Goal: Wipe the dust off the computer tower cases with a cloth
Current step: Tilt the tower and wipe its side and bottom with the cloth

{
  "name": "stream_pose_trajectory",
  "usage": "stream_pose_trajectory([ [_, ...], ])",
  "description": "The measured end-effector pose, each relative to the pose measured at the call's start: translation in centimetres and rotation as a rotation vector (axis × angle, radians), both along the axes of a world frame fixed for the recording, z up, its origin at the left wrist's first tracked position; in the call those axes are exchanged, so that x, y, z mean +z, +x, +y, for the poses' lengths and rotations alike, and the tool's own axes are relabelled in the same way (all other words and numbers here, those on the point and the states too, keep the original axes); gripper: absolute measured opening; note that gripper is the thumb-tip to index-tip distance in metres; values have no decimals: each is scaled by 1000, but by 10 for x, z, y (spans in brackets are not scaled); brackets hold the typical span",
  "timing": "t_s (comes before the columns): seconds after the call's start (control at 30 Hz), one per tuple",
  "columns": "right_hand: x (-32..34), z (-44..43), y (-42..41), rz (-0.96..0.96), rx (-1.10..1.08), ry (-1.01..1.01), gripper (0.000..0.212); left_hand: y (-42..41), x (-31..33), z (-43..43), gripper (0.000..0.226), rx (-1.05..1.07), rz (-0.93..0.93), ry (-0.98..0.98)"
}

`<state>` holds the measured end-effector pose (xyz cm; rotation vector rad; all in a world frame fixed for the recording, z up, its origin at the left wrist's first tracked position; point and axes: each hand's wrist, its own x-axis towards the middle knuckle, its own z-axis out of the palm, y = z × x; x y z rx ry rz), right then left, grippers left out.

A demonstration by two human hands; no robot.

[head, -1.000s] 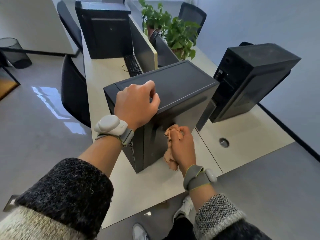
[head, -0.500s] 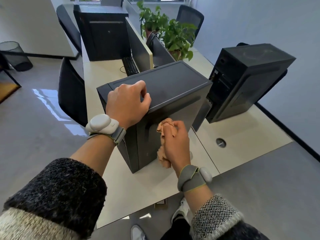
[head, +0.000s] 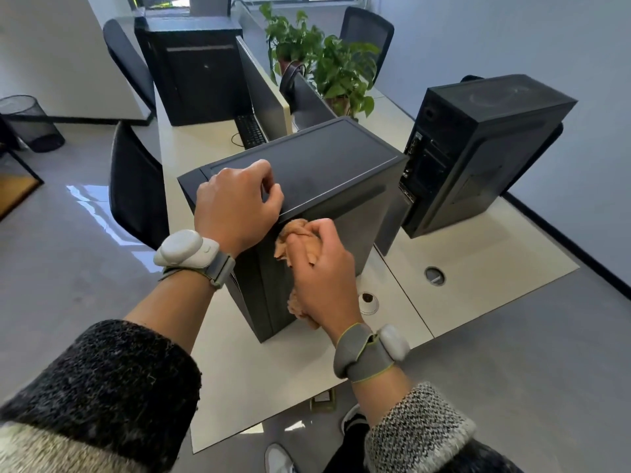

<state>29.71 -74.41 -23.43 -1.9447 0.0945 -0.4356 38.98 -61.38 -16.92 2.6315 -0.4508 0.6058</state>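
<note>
Pale desk (head: 478,261) with a likely heavy, stiff tower case (head: 341,172) at 12 o'clock, braced on top by the curled, empty left hand (head: 235,206), soft cloth (head: 293,233) bunched in the gripping right hand (head: 324,271) against its 5 o'clock side.

The near tower case (head: 324,172) stands upright on the tabletop (head: 478,254); bare tabletop lies free before it and at its right. A second tower (head: 485,145) stands apart on the right, with a gap between them. Behind, a monitor (head: 261,90) and keyboard (head: 251,131) close the way; a chair (head: 136,186) stands near on the left
</note>
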Motion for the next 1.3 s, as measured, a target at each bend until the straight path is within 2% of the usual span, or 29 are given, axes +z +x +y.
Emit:
stream_pose_trajectory([
  [0.1, -13, -1, 3, 25, -69, 10, 11, -1, 2, 2, 19, 6, 6, -4],
  [0.17, -25, -13, 9, 143, -145, 116, 6, -2, 3, 3, 19, 12, 10, -14],
  [0.23, -28, -21, 8, 206, -177, 98, 5, -2, 1, 2, 19, 9, 5, -19],
  [0.4, -14, 7, -4, -1, 48, -87, 10, 0, -1, 1, 20, 14, 16, -21],
  [0.47, -22, 10, -5, -33, 48, -125, 12, -1, 0, 2, 20, 14, 12, -21],
  [0.53, -29, 0, 1, 25, -70, -12, 8, -1, 0, 3, 20, 22, 5, -25],
  [0.6, -34, -14, 6, 167, -174, 125, 4, 0, -1, 3, 20, 15, 8, -38],
  [0.63, -35, -17, 7, 199, -197, 130, 3, 0, -1, 2, 20, 12, 11, -47],
  [0.7, -32, -12, 4, 153, -165, 79, 3, 1, -3, 1, 19, 19, 12, -52],
  [0.77, -23, 2, -4, 29, -56, 9, 7, 2, -3, 1, 19, 16, 12, -51],
  [0.83, -24, 6, -5, -60, 34, -125, 11, 2, -2, 1, 19, 13, 11, -51],
  [0.9, -37, -4, 3, -76, 11, -220, 14, 2, -1, 1, 19, 14, 8, -53],
  [1.03, -53, -29, 8, 149, -138, -84, 10, 2, -1, 2, 19, 15, 11, -62],
  [1.1, -47, -23, 3, 110, -123, -95, 9, 2, -1, 1, 20, 8, 11, -62],
  [1.23, -32, 0, -1, -85, 8, -205, 12, 4, -1, 3, 20, 8, 10, -57],
  [1.3, -37, -7, 4, -52, -40, -193, 12, 3, -1, 3, 20, 11, 6, -64],
])
